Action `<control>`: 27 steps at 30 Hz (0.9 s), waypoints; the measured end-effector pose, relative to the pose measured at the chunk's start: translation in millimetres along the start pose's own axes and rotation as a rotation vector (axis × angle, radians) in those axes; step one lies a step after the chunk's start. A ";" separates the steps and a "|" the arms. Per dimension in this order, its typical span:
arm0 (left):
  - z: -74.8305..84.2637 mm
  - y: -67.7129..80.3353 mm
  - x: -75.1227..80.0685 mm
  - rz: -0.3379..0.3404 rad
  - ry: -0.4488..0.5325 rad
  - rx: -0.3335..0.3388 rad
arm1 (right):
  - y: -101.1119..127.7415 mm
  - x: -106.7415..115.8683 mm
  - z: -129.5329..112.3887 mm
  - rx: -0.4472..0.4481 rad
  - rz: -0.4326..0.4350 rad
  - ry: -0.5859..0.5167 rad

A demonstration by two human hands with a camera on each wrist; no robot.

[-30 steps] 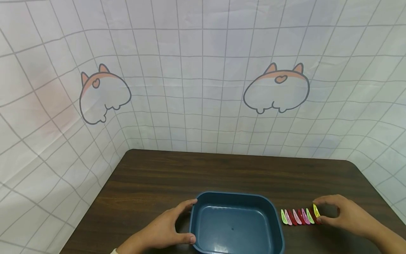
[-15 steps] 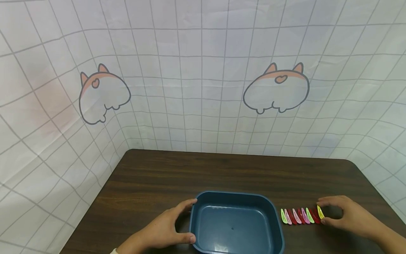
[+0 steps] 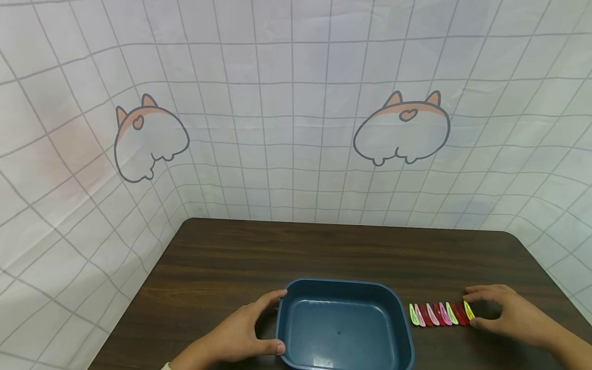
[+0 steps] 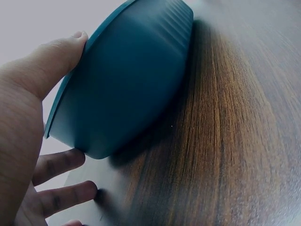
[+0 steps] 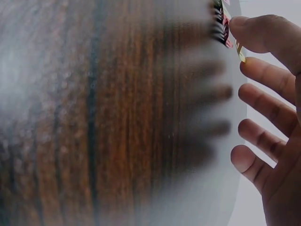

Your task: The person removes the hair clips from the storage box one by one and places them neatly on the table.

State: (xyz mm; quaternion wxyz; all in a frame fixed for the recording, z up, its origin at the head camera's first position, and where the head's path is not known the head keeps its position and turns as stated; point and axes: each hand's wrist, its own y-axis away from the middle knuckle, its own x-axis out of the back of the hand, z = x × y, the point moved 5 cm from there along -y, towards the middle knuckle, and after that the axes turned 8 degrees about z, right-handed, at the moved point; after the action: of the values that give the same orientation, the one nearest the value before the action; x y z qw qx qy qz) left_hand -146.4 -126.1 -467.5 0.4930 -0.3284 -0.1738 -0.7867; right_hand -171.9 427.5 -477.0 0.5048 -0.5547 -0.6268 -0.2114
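A row of snap hair clips in green, pink and red [image 3: 435, 314] lies on the table to the right of a blue plastic basin [image 3: 342, 334]. At the row's right end, my right hand [image 3: 513, 314] pinches a yellow hair clip [image 3: 469, 310] between thumb and index finger; its other fingers are spread in the right wrist view. My left hand [image 3: 236, 329] touches the basin's left side with spread fingers, one fingertip at the far left corner and the thumb at the near rim. In the left wrist view, the thumb [image 4: 61, 56] lies against the basin's rim.
The dark wooden table [image 3: 222, 252] has rounded far corners. A white grid-patterned cloth [image 3: 277, 128] with cartoon animal prints hangs behind it and along both sides. The basin's near edge is cut off by the bottom of the head view.
My right hand has shifted slightly to the right with the yellow clip, which now sits at the row's right end. The left hand and the basin have stayed in place.
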 end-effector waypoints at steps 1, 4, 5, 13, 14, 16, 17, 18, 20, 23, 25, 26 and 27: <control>-0.1 0.0 -0.1 0.000 0.000 -0.001 | 0.0 -0.2 0.2 -0.004 -0.006 -0.001; -0.6 -0.4 -0.3 -0.001 0.003 -0.008 | 0.2 -1.1 1.6 -0.005 -0.012 0.000; -0.6 -0.6 -0.3 -0.001 0.003 -0.012 | 0.2 -1.3 2.1 -0.003 -0.013 0.000; -0.1 -0.3 -0.2 -0.002 0.019 0.005 | -0.6 -1.4 3.4 -0.003 -0.023 0.003; -0.1 -0.3 -0.1 -0.002 0.021 0.007 | -0.9 -1.5 3.5 -0.010 -0.030 0.005; 0.0 -0.4 0.1 -0.003 0.021 0.004 | -1.5 -1.6 3.6 -0.021 -0.041 0.007; -0.1 -0.5 0.2 -0.004 0.022 0.004 | -1.8 -1.7 3.6 -0.024 -0.044 0.008; 0.0 -0.6 0.3 -0.004 0.021 0.001 | -1.8 -1.8 3.5 -0.027 -0.047 0.008; 0.0 -0.9 0.5 -0.004 0.018 -0.004 | -1.9 -1.4 3.1 -0.022 -0.041 0.011; -0.2 -1.1 0.4 -0.005 0.020 -0.006 | -2.0 -0.7 1.4 -0.007 -0.021 0.015; -0.3 -1.2 0.2 -0.007 0.025 -0.007 | -2.4 0.0 0.0 -0.001 -0.001 0.017; -0.4 -1.2 0.2 -0.007 0.027 -0.008 | -3.0 0.3 -0.7 -0.001 0.012 0.021; -0.6 -1.1 0.1 -0.006 0.028 -0.009 | -3.5 0.8 -2.0 0.001 0.021 0.016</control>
State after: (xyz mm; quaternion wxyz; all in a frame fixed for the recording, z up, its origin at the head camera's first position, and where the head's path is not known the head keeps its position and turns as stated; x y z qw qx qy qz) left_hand -147.6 -126.0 -467.8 0.4913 -0.3191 -0.1645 -0.7936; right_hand -174.2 425.2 -474.4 0.5122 -0.5591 -0.6172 -0.2100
